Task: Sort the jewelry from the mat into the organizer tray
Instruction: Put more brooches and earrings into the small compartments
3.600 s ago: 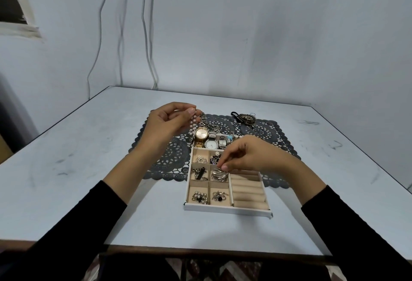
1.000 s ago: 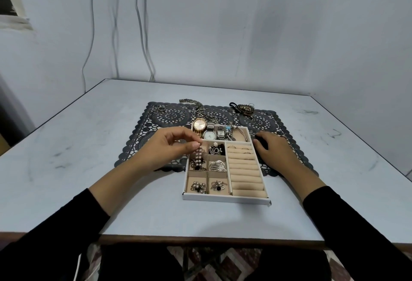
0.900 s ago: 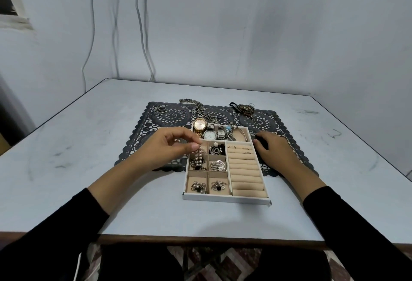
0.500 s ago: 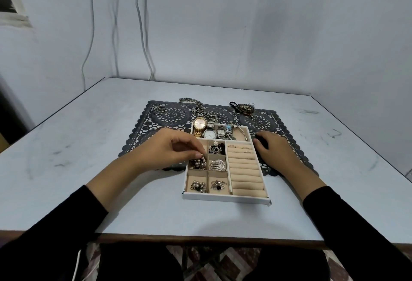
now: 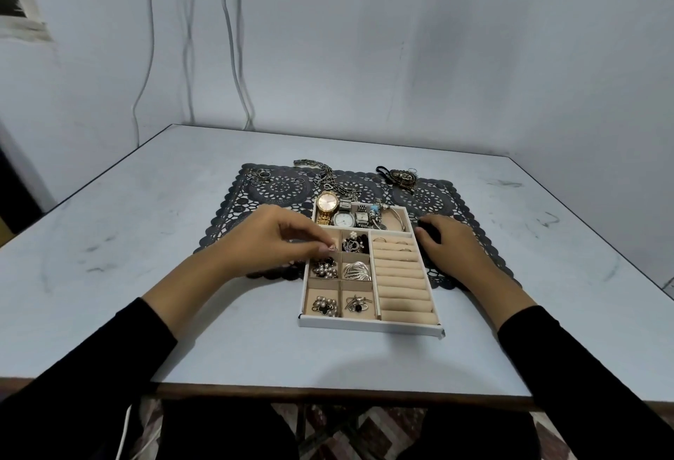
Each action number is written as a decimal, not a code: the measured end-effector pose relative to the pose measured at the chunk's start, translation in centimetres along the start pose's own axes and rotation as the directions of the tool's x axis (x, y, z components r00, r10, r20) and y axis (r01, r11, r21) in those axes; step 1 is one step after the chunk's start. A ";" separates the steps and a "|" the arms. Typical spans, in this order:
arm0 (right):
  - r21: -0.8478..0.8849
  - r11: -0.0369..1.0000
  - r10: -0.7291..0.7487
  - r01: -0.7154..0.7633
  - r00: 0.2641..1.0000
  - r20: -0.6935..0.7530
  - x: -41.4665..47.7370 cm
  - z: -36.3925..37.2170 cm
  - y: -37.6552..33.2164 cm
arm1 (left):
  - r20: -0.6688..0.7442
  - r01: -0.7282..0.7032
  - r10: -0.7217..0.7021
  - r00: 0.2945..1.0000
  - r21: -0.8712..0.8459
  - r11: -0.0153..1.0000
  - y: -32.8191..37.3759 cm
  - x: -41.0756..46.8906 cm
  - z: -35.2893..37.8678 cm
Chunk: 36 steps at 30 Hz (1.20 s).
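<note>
— Why is the tray (image 5: pixel 368 324) sitting half on the counter (image 5: pixel 146 241), half on the mat (image 5: pixel 452 204)?

— Keeps it near, I'd guess. White cardboard rim, beige velvety lining, small square pockets on one side, padded ring rolls (image 5: pixel 401 277) on the other.

— And the hands?

— The left hand (image 5: pixel 277 237) hovers at the tray's left pockets, fingertips pinched close over the pearl cluster (image 5: pixel 324 269); whether it grips anything, I cannot tell. The right hand (image 5: pixel 448 244) lies flat and relaxed by the tray's right wall, probably steadying it.

— What's left?

— Watches (image 5: pixel 339 213) fill the far compartment. Beyond them, on the dark lacy mat, a chain (image 5: pixel 324 175), some rings (image 5: pixel 260 177) and a dark ornament (image 5: pixel 401 179).
</note>
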State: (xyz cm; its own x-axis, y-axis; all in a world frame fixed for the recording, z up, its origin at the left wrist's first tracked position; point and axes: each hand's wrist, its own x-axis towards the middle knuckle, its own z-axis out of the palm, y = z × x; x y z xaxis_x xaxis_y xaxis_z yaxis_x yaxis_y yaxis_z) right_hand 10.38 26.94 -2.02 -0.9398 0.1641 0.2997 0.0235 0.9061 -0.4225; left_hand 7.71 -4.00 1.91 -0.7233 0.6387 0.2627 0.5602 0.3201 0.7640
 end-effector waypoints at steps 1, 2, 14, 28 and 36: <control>0.014 1.000 0.009 -0.009 1.000 0.000 0.1 -0.1 -0.1 | -0.035 0.039 -0.041 0.999 -0.062 0.997 -0.1 0.1 0.0; 0.030 0.999 0.019 -0.019 1.000 -0.003 0.1 -0.3 -0.1 | -0.074 0.059 -0.066 0.995 -0.098 0.993 -0.2 0.2 0.0; 0.080 0.994 0.077 -0.072 0.995 -0.064 3.9 -0.3 0.6 | -0.265 0.257 -0.159 0.951 0.390 0.884 -6.7 5.8 -1.9; 0.066 0.997 0.054 -0.048 0.994 -0.099 12.1 2.5 2.5 | -0.145 0.277 -0.237 0.961 0.523 0.806 -9.9 11.6 -2.5; 0.104 0.994 0.051 -0.038 0.991 -0.120 16.4 3.0 4.7 | -0.098 0.208 -0.183 0.978 0.408 0.889 -11.4 13.1 -4.5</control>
State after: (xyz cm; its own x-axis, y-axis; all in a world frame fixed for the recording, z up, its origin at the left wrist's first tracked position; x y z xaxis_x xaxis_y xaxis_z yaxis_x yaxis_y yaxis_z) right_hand -5.95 32.74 -1.71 -0.8896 0.2556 0.3785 0.0239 0.8537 -0.5203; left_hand -9.97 -2.44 -0.74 -0.8498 0.4971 0.1750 0.5127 0.7027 0.4933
